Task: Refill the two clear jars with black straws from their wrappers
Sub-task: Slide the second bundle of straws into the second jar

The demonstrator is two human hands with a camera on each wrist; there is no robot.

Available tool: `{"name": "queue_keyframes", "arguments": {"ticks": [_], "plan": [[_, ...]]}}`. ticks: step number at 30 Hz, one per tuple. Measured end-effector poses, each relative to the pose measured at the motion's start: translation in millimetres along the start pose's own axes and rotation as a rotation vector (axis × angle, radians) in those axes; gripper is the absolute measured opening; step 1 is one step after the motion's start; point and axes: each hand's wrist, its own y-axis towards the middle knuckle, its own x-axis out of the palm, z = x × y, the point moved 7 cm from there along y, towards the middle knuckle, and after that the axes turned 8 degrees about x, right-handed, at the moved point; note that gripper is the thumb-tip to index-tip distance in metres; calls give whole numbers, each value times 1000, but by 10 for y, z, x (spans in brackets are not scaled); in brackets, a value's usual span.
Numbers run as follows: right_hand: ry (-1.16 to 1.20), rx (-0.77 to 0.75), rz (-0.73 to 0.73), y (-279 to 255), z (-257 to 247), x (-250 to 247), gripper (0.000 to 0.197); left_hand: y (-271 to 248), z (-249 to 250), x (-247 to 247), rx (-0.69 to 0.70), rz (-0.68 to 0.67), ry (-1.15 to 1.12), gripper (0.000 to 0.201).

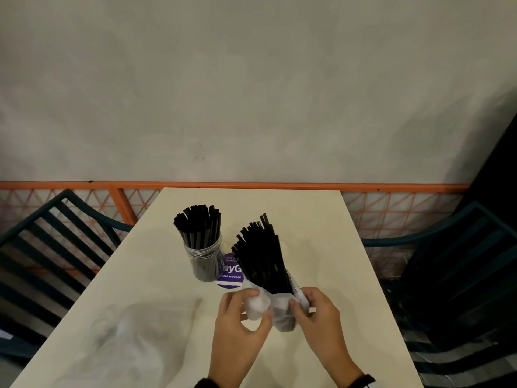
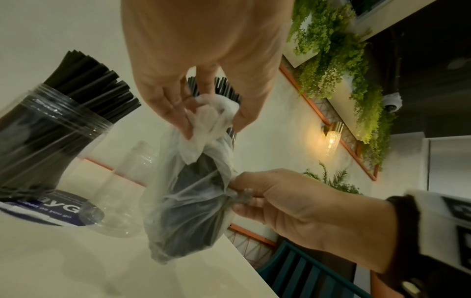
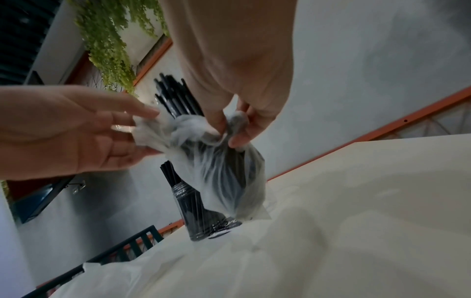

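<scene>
A clear jar (image 1: 202,256) packed with black straws stands upright on the table. In front of it a bundle of black straws (image 1: 261,256) sticks up out of a thin plastic wrapper (image 1: 279,312), its bottom near the tabletop. My left hand (image 1: 256,305) pinches the bunched wrapper edge (image 2: 211,119) on the left. My right hand (image 1: 300,302) pinches the wrapper (image 3: 224,177) on the right side. The left wrist view shows an empty clear jar (image 2: 127,191) just behind the wrapper; the bundle hides it in the head view.
An empty plastic wrapper (image 1: 131,337) lies on the cream table (image 1: 321,233) at the near left. A purple sticker (image 1: 230,271) sits beside the full jar. Dark slatted chairs (image 1: 50,247) flank the table on both sides. A wall with an orange rail runs behind.
</scene>
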Motion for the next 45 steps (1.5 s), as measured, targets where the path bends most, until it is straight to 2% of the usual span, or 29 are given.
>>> {"name": "queue_keyframes", "arguments": {"ticks": [3, 5, 10, 11, 13, 15, 16, 18, 21, 22, 23, 25, 26, 27, 28, 30, 33, 35, 37, 38, 41, 45], "plan": [[2, 51, 39, 4, 149, 40, 16, -25, 130, 41, 81, -37, 1, 39], [34, 83, 28, -18, 195, 63, 14, -31, 145, 78, 86, -64, 18, 40], [174, 113, -159, -107, 205, 52, 4, -102, 2, 127, 45, -158, 49, 44], [189, 124, -218, -134, 221, 55, 10, -142, 0, 143, 58, -179, 49, 44], [224, 151, -344, -210, 265, 77, 44, -232, 31, 198, 83, -236, 28, 42], [196, 150, -388, -255, 278, 71, 77, -322, 51, 271, 54, -336, -52, 42], [163, 144, -380, -260, 288, 58, 84, -356, 55, 304, 27, -403, -75, 44], [121, 140, -332, -251, 334, 24, 76, -415, 28, 331, -25, -541, -78, 47], [38, 128, -327, -261, 409, 37, 59, -452, 34, 293, -31, -691, -30, 39], [21, 125, -337, -271, 412, 49, 52, -418, 94, 236, 4, -678, 13, 35], [9, 130, -342, -277, 419, 56, 47, -321, 202, 113, 94, -559, 70, 30], [-11, 136, -342, -264, 414, 50, 48, -108, 550, -240, 357, -176, 188, 21], [-16, 144, -343, -254, 421, 37, 52, -33, 685, -369, 449, -9, 219, 25], [-23, 149, -346, -242, 432, 27, 58, 59, 758, -432, 465, 84, 216, 35], [-29, 153, -355, -234, 447, 25, 65, 170, 781, -419, 433, 94, 202, 50], [-38, 159, -385, -228, 454, 50, 77, 353, 709, -194, 327, -66, 237, 78], [-99, 161, -449, -234, 452, 155, 95, 437, 506, 317, 209, -345, 460, 97], [-171, 170, -468, -216, 518, 219, 107, 483, 473, 515, 199, -399, 534, 86], [-212, 219, -467, -193, 630, 248, 120, 522, 531, 664, 287, -434, 553, 55], [-217, 247, -468, -186, 683, 255, 124, 537, 561, 723, 363, -432, 565, 46], [-149, 294, -445, -161, 772, 254, 130, 581, 617, 845, 488, -492, 610, 42], [48, 333, -284, -168, 891, 185, 131, 619, 630, 903, 540, -546, 519, 39]]}}
